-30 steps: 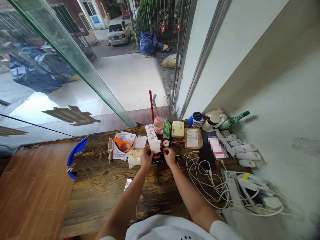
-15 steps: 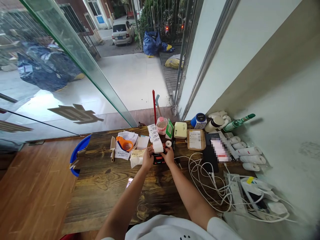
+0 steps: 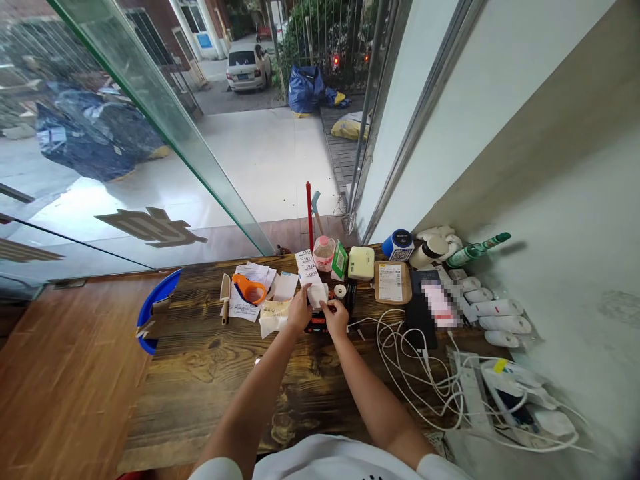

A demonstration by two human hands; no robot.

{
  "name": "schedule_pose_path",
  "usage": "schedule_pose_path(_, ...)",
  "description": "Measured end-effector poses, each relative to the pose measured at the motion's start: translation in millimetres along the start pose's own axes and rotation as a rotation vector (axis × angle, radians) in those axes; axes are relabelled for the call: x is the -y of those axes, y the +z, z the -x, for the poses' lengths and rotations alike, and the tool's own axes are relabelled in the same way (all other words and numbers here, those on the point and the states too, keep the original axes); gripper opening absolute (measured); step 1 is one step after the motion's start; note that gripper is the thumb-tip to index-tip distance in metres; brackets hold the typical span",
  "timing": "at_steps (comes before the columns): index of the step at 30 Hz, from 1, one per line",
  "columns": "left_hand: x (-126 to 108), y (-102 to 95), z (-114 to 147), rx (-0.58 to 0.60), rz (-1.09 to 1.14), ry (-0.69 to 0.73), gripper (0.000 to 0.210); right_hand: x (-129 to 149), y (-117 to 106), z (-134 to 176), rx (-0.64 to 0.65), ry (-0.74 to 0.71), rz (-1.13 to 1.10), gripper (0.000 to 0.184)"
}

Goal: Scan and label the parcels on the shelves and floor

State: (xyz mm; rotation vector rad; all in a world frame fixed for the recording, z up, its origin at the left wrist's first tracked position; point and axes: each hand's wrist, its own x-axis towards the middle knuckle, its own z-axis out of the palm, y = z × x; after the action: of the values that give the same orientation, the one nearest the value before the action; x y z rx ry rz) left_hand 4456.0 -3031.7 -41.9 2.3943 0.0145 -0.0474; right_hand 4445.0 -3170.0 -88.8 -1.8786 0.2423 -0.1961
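Observation:
A long white strip of number labels [image 3: 307, 265] lies up the table, dark printed numbers on it. At its near, blank end, my left hand [image 3: 299, 311] closes on the left edge. My right hand [image 3: 337, 318] pinches the right side of that same end between thumb and fingers. Just beneath the two hands is a small black device with red parts [image 3: 316, 325], partly hidden by paper and fingers. A small white paper roll [image 3: 340, 291] stands just beyond my right hand. Left of my left hand lies a torn cream-and-white wrapper [image 3: 274, 317].
Orange tape dispenser [image 3: 250, 291], knife [image 3: 225, 299] and papers lie at left. Behind stand a pink-lidded jar [image 3: 325, 252], green sign [image 3: 339, 261] and pale yellow box [image 3: 361, 263]. White cables [image 3: 395, 360], a brown parcel [image 3: 393, 281] and white rolls [image 3: 505, 325] lie at right.
Both hands have lifted slightly and hold the strip's near end higher on the device. The paper end now bends between them. My right fingers have come closer to the paper.

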Motion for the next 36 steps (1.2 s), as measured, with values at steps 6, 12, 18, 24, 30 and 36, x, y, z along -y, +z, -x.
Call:
schedule_pose_path(6,3.4,-12.9,-7.0,0.060,-0.045,0.069,0.063,20.7,-9.5,-15.4,-0.002,-0.086,-0.080,0.031)
schedule_pose_path(12,8.9,-16.3,-14.0,0.042,-0.030,0.081,0.037,26.1,-3.7,-35.9,0.059,0.018,-0.196,0.035)
schedule_pose_path(18,5.2,-12.5,-18.3,0.024,0.004,0.088,0.052,31.0,2.3,-45.6,0.044,0.115,-0.302,0.038)
schedule_pose_path(24,1.0,-9.5,-18.1,-0.007,0.027,0.093,0.038,18.8,0.4,-43.8,-0.011,0.159,-0.360,0.041)
schedule_pose_path(30,0.1,-3.1,-6.0,-0.032,-0.082,0.177,0.005,1.6,-2.1,-40.7,0.049,0.109,-0.378,0.034)
schedule_pose_path(36,3.0,-3.6,-0.5,0.005,-0.191,0.311,0.020,-2.1,-0.3,-31.7,0.186,0.010,-0.374,0.031)
